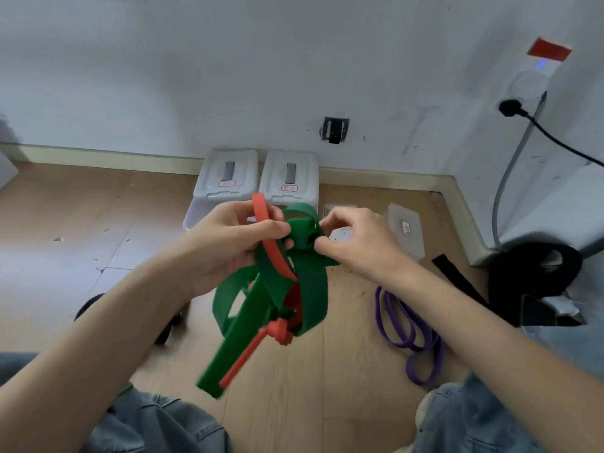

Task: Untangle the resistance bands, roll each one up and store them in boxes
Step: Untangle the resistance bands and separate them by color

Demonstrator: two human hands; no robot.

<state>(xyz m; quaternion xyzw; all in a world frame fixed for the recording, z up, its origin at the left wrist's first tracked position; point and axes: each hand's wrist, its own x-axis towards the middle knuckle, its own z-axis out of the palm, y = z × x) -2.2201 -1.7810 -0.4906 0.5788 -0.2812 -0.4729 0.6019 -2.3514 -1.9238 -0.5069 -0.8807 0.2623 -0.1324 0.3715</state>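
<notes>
- Here, a wide flat green rubber resistance band (310, 289) hangs in mid-air, knotted together with a narrower flat red rubber resistance band (271, 250); the tangle is the landmark for all that follows.
- At the bottom of the tangle the red band is bunched into a tight knot, with one green end and one red end trailing down below it.
- The left hand (228, 243) grips the upper left of the tangle, fingers and thumb curled round both bands.
- The right hand (353, 237) pinches a green loop at the upper right of the tangle.
- To the right of the tangle and lower, a purple rubber loop band (408, 331) lies on the wooden floor (65, 207).
- Beyond the tangle, against the white wall, stand two white plastic lidded boxes (258, 178) side by side.
- Just right of the tangle, behind the right hand, lie clear plastic lids or trays (407, 230); which they are is not clear.
- Below the tangle, on each side, blue denim knees show.
</notes>
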